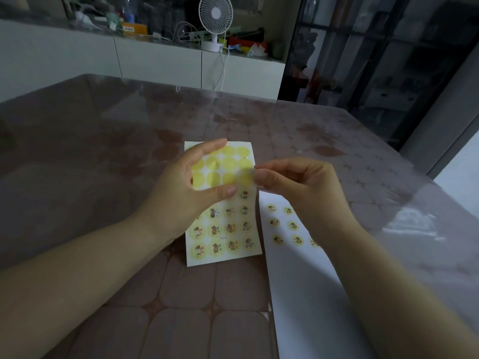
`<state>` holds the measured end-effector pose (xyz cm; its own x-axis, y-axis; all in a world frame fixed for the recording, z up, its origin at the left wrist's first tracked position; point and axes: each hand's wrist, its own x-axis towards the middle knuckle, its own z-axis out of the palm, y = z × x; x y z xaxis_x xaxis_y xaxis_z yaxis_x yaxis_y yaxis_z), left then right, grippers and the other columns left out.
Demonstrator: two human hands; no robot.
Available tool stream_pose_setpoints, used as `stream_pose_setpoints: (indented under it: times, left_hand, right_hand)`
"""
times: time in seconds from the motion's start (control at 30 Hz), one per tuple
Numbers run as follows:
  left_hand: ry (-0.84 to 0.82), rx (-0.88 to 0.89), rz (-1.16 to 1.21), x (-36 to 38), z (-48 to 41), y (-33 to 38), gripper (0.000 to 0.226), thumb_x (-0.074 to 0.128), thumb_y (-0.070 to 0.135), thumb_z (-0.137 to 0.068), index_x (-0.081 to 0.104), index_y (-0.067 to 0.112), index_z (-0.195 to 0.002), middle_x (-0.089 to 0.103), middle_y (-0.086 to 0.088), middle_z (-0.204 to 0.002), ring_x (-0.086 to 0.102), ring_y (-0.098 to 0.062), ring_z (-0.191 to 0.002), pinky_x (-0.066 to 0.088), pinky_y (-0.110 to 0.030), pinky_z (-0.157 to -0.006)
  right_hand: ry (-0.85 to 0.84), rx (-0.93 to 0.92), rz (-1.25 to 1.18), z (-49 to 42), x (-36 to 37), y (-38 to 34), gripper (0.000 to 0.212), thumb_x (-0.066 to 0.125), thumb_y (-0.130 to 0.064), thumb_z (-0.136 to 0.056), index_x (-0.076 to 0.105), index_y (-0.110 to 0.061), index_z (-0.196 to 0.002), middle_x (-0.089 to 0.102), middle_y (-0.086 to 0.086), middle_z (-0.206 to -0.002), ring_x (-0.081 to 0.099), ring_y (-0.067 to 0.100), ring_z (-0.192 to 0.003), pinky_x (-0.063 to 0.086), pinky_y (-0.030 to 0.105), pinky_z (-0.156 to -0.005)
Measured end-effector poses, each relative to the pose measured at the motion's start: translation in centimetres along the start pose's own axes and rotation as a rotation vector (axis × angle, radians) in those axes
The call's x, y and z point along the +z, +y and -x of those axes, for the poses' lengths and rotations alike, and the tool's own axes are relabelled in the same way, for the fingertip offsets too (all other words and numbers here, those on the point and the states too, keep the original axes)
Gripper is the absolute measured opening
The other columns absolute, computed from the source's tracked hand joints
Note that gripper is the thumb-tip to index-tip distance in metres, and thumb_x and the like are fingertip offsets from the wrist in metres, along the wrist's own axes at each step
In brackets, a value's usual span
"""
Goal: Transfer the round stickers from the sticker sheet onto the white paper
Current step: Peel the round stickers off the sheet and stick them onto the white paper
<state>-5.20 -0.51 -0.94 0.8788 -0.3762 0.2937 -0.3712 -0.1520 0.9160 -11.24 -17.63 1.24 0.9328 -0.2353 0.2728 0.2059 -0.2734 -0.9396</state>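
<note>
The tabletop (103,151) in front of you carries a brown tiled pattern under a clear, shiny cover. Beyond its far edge runs a white counter crowded with clutter, with a small white fan (216,14) standing on it.

The white paper (311,294) lies flat toward the near right corner of the tabletop and runs out of view at the near edge. Its left edge sits just beside the sticker sheet (225,244), which lies around the middle of the tabletop. The sheet's three far rows are plain yellow circles; its near rows are printed with small cartoon figures.

Your left grip (197,187) is over the left side of the sheet, released: the thumb lies straight on the sheet between the plain rows and the printed ones, and the forefinger stretches out over the sheet's far edge. Your right grip (298,185) is at the sheet's right edge, fingers curled, thumb and forefinger pinching a round sticker (246,177). It looks pale yellow and blurred, and you cannot tell whether it is wholly free of the sheet.

On the far end of the white paper, placed stickers (293,225) sit in two columns of three, well apart from one another. A seventh shows to their right, partly hidden by your right wrist.
</note>
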Motion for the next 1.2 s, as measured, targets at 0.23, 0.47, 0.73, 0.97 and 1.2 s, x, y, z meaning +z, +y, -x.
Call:
stream_pose_setpoints:
  times: [0.23,0.47,0.73,0.97,1.2]
  left_hand:
    - [0.022,0.034,-0.020,0.1,0.1,0.2,0.060,0.078,0.024,-0.069,0.055,0.044,-0.121,0.049,0.033,-0.122,0.041,-0.002,-0.129,0.033,-0.024,-0.109]
    - [-0.037,-0.016,-0.005,-0.2,0.0,-0.2,0.061,0.080,0.034,-0.066,0.056,0.047,-0.121,0.055,0.016,-0.131,0.047,-0.014,-0.128,0.038,-0.043,-0.108]
    - [-0.109,-0.122,0.167,0.0,-0.2,-0.2,0.049,0.060,0.011,-0.088,0.056,0.049,-0.119,0.066,0.000,-0.114,0.066,-0.017,-0.101,0.050,-0.037,-0.092]
    - [-0.234,-0.158,0.223,0.2,-0.2,-0.4,0.074,0.055,0.001,-0.089,0.034,0.055,-0.135,0.068,0.010,-0.113,0.070,-0.012,-0.096,0.048,-0.038,-0.092]
    - [-0.251,-0.148,0.229,0.3,0.0,-0.1,0.075,0.054,0.001,-0.090,0.030,0.053,-0.138,0.072,0.016,-0.102,0.069,-0.012,-0.098,0.049,-0.035,-0.090]
  right_hand:
    - [-0.021,-0.053,0.110,0.6,-0.3,-0.2,0.010,0.074,-0.008,-0.074,0.075,-0.011,-0.083,0.072,-0.008,-0.070,0.065,0.000,-0.063,0.046,0.007,-0.060]
    - [-0.023,-0.003,0.075,1.0,-2.3,-1.9,0.016,0.076,-0.008,-0.070,0.074,-0.007,-0.085,0.074,0.000,-0.076,0.071,0.010,-0.071,0.051,0.012,-0.063]
    - [-0.295,0.333,0.820,1.6,-7.9,-4.6,0.019,0.077,-0.035,-0.068,0.070,-0.036,-0.085,0.071,-0.016,-0.070,0.063,-0.009,-0.068,0.037,0.013,-0.073]
    - [-0.164,0.500,0.668,3.6,-9.8,-0.7,0.002,0.073,-0.020,-0.076,0.072,-0.021,-0.076,0.072,-0.006,-0.074,0.063,0.009,-0.064,0.053,0.027,-0.076]
    - [-0.096,0.568,0.577,4.3,-9.5,0.1,0.004,0.077,-0.024,-0.072,0.075,-0.023,-0.075,0.071,0.005,-0.083,0.052,0.014,-0.062,0.052,0.036,-0.071]
